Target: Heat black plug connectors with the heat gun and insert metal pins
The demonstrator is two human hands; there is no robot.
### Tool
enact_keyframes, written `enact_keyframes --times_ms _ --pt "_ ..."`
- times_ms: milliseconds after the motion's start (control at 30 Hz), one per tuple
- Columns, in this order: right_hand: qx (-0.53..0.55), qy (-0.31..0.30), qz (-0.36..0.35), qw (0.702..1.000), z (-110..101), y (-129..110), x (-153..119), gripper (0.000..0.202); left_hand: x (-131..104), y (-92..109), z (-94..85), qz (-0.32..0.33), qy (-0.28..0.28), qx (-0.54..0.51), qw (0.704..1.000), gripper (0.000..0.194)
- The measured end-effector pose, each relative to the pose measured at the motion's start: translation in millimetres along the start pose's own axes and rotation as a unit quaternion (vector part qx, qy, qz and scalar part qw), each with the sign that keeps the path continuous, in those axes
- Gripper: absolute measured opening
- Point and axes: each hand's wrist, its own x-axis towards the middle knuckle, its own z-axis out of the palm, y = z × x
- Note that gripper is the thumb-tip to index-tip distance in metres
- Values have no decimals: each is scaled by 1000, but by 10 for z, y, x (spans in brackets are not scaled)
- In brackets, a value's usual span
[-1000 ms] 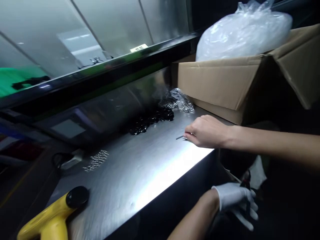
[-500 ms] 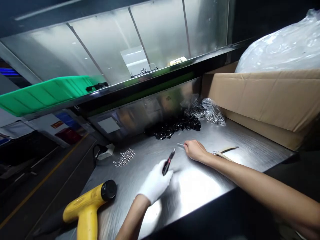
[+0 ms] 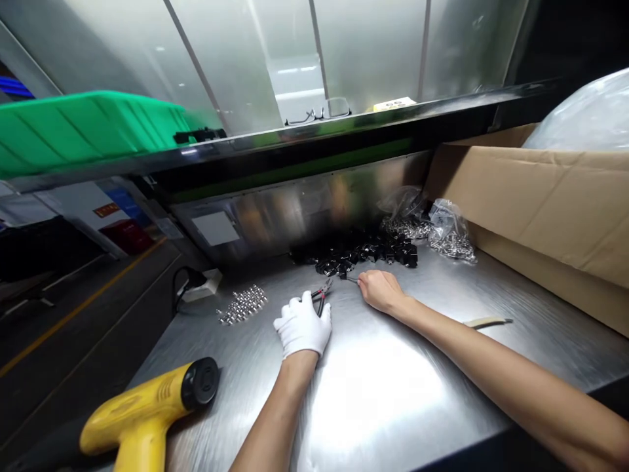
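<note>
My left hand (image 3: pixel 303 328), in a white glove, is wrapped round a pair of small pliers (image 3: pixel 322 294) with dark and red handles. The handles are spread and the jaws point away from me. My bare right hand (image 3: pixel 379 289) is closed on a thin rod (image 3: pixel 350 280) whose end sticks out to the left, close to the pliers' tip. Just beyond both hands lies a heap of black parts (image 3: pixel 373 252). Small shiny metal pieces (image 3: pixel 244 304) are grouped left of my gloved hand.
A yellow heat gun (image 3: pixel 147 406) lies at the front left. Clear bags of metal parts (image 3: pixel 449 233) and a cardboard box (image 3: pixel 555 203) stand at the right. A shelf above holds a green bin (image 3: pixel 93 131) and glasses (image 3: pixel 319 115). A tan-handled tool (image 3: pixel 486 322) lies beyond my right forearm.
The camera view has shifted. My left hand has turned, its fingers now show spread on top, and the pliers' handles are wider apart. The rod in my right hand is now near the black heap.
</note>
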Motion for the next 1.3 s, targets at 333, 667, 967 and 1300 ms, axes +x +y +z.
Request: enact_keyframes --times_ms 333,667,967,1300 --pt "-7 34 9 999 1 57 -131 31 0 -8 56 10 9 -1 1000 55" --pt "3 22 38 999 128 55 29 32 -39 145 67 17 4 20 1000 59" --pt "11 23 16 1000 99 52 -29 31 -37 171 97 0 15 31 999 58" --pt "20 19 10 1000 102 147 -57 33 105 298 -185 41 -124 120 984 49"
